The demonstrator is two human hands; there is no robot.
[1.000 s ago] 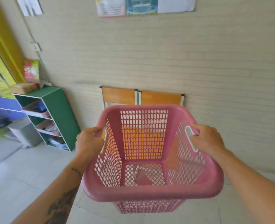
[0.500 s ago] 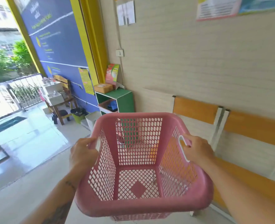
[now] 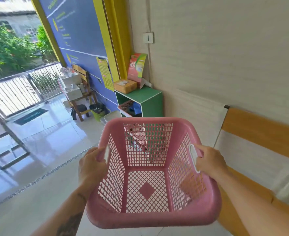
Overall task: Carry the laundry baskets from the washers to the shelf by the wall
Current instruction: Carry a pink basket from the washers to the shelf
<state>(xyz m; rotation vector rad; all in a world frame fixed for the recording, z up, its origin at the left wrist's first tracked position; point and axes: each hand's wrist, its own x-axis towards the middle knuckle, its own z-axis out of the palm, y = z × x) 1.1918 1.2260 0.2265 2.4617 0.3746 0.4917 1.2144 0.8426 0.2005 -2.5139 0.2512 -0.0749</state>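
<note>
Both hands on one pink perforated plastic laundry basket [image 3: 150, 174], held out in front of me above the pale tiled floor [image 3: 43, 150]. Left hand [image 3: 92, 165] is closed around the left rim, fingers curled through the white-edged handle slot; right hand [image 3: 210, 160] is closed the same way on the right handle slot. Basket is empty inside, lattice bottom with a solid pink diamond at the centre, tipped slightly away from me. Ahead and past the far rim stands a green box shelf with white edging [image 3: 149, 102], set against the beige textured wall [image 3: 225, 57], well apart from the basket. On the shelf top sit a brown cardboard parcel [image 3: 125, 86] and, just beside it, a red and green detergent packet [image 3: 137, 67] leaning upright at the wall. Upper shelf compartment holds a reddish basket with something blue in it; can't tell what. Orange wooden bench backrest [image 3: 259, 132] runs along the wall on my right. White metal railing [image 3: 21, 89] and greenery far left.
</note>
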